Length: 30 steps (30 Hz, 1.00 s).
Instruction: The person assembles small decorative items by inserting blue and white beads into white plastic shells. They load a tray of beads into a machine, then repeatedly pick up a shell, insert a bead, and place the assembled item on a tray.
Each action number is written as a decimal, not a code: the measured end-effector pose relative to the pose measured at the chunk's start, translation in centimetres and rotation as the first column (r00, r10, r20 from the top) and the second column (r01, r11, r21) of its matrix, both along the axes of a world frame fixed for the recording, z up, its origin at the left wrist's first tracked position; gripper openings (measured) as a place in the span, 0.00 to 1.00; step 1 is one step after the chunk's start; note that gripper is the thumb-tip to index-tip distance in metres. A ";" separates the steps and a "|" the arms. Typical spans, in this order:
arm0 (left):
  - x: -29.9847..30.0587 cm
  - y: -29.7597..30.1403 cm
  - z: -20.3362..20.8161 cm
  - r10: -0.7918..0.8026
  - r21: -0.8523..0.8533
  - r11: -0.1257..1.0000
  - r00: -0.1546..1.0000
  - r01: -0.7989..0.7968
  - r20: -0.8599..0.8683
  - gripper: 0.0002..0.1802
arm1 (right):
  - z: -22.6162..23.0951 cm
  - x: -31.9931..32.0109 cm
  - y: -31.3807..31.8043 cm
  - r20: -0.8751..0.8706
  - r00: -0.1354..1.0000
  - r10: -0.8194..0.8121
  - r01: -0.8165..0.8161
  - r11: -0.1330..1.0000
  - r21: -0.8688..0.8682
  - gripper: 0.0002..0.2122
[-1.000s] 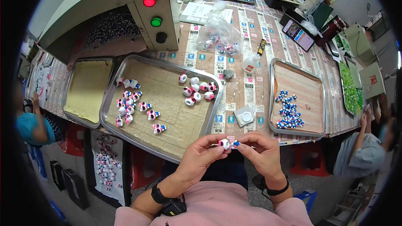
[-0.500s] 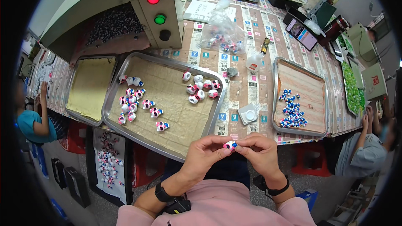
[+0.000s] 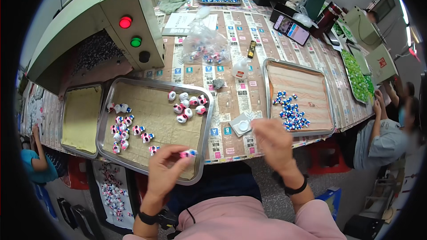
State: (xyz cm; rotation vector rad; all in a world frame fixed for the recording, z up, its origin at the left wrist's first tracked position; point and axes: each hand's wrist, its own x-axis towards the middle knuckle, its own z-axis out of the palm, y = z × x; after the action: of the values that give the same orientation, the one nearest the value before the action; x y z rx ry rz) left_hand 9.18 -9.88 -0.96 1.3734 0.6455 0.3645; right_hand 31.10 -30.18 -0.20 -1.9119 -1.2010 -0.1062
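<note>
My left hand (image 3: 163, 171) pinches a small toy figure (image 3: 188, 154), white, pink and blue, over the near right corner of a large metal tray (image 3: 175, 134) lined with tan cloth. Similar toy figures (image 3: 122, 132) lie in the left part of that tray. Loose white-and-pink pieces (image 3: 185, 109) are grouped at its far right. My right hand (image 3: 276, 144), smeared by motion, is above the table's front edge, between a small white dish (image 3: 242, 126) and the right tray (image 3: 298, 78). Small blue-and-white pieces (image 3: 293, 116) are heaped in the near part of that tray.
A beige machine (image 3: 129, 0) with red and green lights stands at the far left, beside a yellow-lined tray (image 3: 81, 120). Farther back are a plastic bag of figures (image 3: 207, 49), a white bottle (image 3: 240, 69) and a phone (image 3: 291, 30). Co-workers (image 3: 384, 138) sit at both sides.
My hands, together before, have parted. The left went left over the large tray with the toy figure; the right moved up and right toward the right tray. The view has shifted.
</note>
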 end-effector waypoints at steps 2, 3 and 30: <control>-1.0 2.2 -0.7 0.016 0.404 0.913 0.987 0.050 -0.159 0.13 | -0.7 3.4 -1.7 0.070 0.973 -0.218 0.225 0.969 -0.100 0.15; -1.2 2.9 -0.9 0.035 0.546 0.835 0.984 0.066 -0.172 0.13 | -1.1 4.8 -2.4 0.115 0.964 -0.238 0.253 0.957 -0.142 0.15; 9.1 11.2 -1.3 -0.091 0.824 0.500 0.963 0.265 -0.255 0.16 | 0.5 0.6 -2.5 -0.792 0.611 0.007 0.042 0.998 0.041 0.11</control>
State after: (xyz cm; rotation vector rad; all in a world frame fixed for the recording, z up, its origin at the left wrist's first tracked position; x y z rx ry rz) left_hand 18.31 1.29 -2.24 2.4570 0.4504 0.4119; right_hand 31.68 -32.65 0.27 -1.6077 -0.5398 0.6488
